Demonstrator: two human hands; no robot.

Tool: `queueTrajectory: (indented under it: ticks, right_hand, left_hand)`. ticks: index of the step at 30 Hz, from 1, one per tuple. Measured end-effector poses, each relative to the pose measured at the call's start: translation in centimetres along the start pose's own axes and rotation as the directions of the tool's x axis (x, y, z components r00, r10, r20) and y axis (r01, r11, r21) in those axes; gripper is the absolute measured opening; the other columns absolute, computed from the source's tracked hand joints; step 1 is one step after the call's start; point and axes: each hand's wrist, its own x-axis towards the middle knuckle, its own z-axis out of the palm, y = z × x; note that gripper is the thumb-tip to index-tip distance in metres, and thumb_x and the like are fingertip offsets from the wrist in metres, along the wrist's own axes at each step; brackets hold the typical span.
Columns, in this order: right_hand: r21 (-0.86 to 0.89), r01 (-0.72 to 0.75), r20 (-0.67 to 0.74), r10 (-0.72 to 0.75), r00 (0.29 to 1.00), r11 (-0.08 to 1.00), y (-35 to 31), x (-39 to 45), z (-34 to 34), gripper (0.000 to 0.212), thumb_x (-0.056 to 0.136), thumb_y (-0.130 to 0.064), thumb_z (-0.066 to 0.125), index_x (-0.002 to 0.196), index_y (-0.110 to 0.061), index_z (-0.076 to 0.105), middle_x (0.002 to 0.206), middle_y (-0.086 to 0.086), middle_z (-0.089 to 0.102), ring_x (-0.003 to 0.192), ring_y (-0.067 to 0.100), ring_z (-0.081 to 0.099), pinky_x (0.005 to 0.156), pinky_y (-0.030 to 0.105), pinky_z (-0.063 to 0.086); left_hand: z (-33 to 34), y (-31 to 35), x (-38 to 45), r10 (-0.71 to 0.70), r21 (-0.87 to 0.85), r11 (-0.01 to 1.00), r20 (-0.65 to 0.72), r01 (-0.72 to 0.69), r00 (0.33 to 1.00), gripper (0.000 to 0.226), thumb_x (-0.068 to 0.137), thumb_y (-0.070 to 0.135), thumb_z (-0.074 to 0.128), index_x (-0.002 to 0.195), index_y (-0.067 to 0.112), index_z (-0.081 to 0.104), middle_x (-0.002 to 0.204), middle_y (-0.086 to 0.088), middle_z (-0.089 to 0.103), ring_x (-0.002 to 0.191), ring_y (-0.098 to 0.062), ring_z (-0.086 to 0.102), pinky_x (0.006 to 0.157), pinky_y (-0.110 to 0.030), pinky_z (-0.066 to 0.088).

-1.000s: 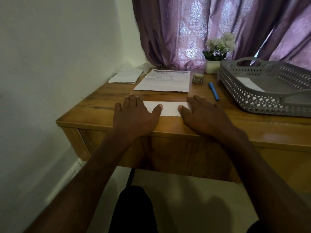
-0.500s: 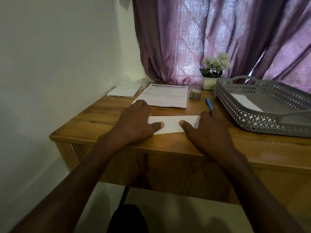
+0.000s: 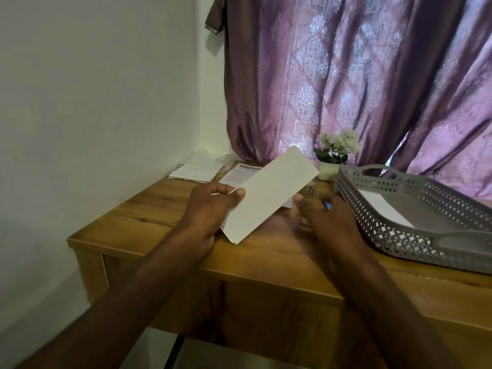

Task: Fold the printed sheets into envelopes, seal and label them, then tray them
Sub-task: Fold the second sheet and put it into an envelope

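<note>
The wooden desk (image 3: 266, 251) stands in the corner of the room, with a white wall at its left side and a purple curtain (image 3: 346, 75) behind its back edge. On the right end of the desk lies the grey perforated tray (image 3: 386, 225), with one white envelope (image 3: 383, 209) already lying flat inside — probably it is placed there so that finished pieces go in with a short reach.

The folded sheet (image 3: 269, 198) is lifted above the middle of the desk, tilted, its far corner pointing up toward the curtain. The left hand (image 3: 210, 211) holds it at the near-left end, the thumb on top and the fingers curled below, so the paper is free to be turned or slid into an envelope. The right hand (image 3: 327, 222) hovers low over the desk just right of the sheet, the fingers loosely spread and holding nothing — I judge it is reaching for the next item.

Toward the back edge lies a printed sheet (image 3: 239, 173), partly hidden behind the lifted paper. In the back-left corner there is a small pile of white envelopes (image 3: 195, 172), within reach of the left hand. A small flower pot (image 3: 332, 161) stands at the back edge beside the tray. A blue pen (image 3: 327, 205) shows only its tip beyond the right hand, near the front-left corner of the tray.
</note>
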Motion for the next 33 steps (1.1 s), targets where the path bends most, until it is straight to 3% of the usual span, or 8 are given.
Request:
queueTrajectory:
  ticks: [4,6,10,13,16,21,27,33]
  right_hand:
    - [0.244,-0.207,0.166,0.170,0.971,0.947,-1.6,4.5,2.6,0.036,0.088,-0.018,0.078,0.120,-0.011,0.063,0.102,0.012,0.078,0.088,0.024,0.072,0.048,0.028,0.051]
    - [0.237,-0.191,0.133,0.163,0.978,0.953,-2.2,6.4,3.7,0.031,0.089,-0.004,0.073,0.118,-0.007,0.063,0.104,0.016,0.075,0.084,0.025,0.068,0.046,0.024,0.050]
    - [-0.081,-0.036,0.063,0.041,0.997,0.996,-2.2,10.5,5.6,0.037,0.084,-0.005,0.078,0.117,0.004,0.064,0.103,0.018,0.072,0.078,0.024,0.065,0.055,0.028,0.049]
    - [-0.324,0.110,0.088,-0.086,0.992,0.940,-2.1,11.7,7.0,0.056,0.081,-0.014,0.082,0.129,-0.001,0.056,0.120,0.016,0.068,0.101,0.027,0.065,0.073,0.032,0.052]
    - [-0.644,0.283,0.158,-0.239,0.958,0.711,-1.3,11.2,7.6,0.074,0.091,-0.029,0.073,0.147,-0.002,0.033,0.125,0.011,0.065,0.115,0.031,0.062,0.075,0.029,0.040]
    - [-0.783,0.371,0.273,-0.260,0.926,0.499,0.5,11.7,7.4,0.048,0.097,-0.042,0.060,0.135,-0.013,0.051,0.129,0.010,0.065,0.118,0.029,0.060,0.087,0.032,0.044]
    - [-0.862,0.377,0.289,-0.285,0.914,0.339,2.2,12.4,8.0,0.044,0.097,-0.053,0.050,0.119,-0.016,0.063,0.121,0.011,0.060,0.110,0.030,0.057,0.089,0.036,0.045]
    - [-0.850,0.390,0.247,-0.384,0.890,0.356,2.0,11.9,7.8,0.045,0.099,-0.046,0.052,0.132,-0.016,0.057,0.134,0.015,0.052,0.119,0.032,0.054,0.093,0.039,0.047]
  left_hand:
    - [1.2,0.4,1.6,-0.010,0.006,1.000,0.057,0.010,0.998,0.027,0.092,0.029,0.078,0.104,0.006,0.071,0.105,-0.008,0.077,0.085,-0.021,0.073,0.061,-0.028,0.054]
    - [1.3,0.6,2.9,0.106,0.213,0.970,0.069,-0.118,0.992,0.032,0.098,0.040,0.068,0.102,0.009,0.074,0.102,-0.004,0.076,0.084,-0.017,0.069,0.064,-0.026,0.049]
    - [0.1,0.8,6.6,0.369,0.607,0.718,0.083,-0.340,0.926,0.040,0.105,0.048,0.050,0.103,0.019,0.078,0.116,0.001,0.074,0.089,-0.006,0.061,0.084,-0.027,0.044]
    - [-0.2,-0.2,9.1,0.273,0.775,0.517,0.254,-0.364,0.928,0.042,0.105,0.055,0.045,0.122,0.027,0.071,0.139,0.003,0.066,0.117,-0.017,0.062,0.101,-0.033,0.044]
    - [0.4,-1.7,10.0,0.145,0.829,0.371,0.394,-0.420,0.907,0.041,0.104,0.060,0.039,0.115,0.032,0.066,0.132,0.002,0.068,0.111,-0.015,0.061,0.093,-0.032,0.045]
    - [0.6,-2.7,10.8,0.180,0.794,0.410,0.412,-0.449,0.893,0.057,0.101,0.062,0.048,0.149,0.032,0.050,0.156,0.007,0.050,0.138,-0.016,0.049,0.113,-0.036,0.040]
    - [0.4,-2.5,10.9,0.200,0.768,0.416,0.446,-0.487,0.873,0.047,0.102,0.050,0.055,0.144,0.029,0.054,0.151,0.006,0.055,0.133,-0.015,0.052,0.110,-0.032,0.043]
    - [-0.3,-1.9,11.0,0.290,0.749,0.458,0.384,-0.479,0.877,0.036,0.102,0.046,0.058,0.132,0.028,0.064,0.138,0.009,0.063,0.123,-0.013,0.058,0.106,-0.032,0.048]
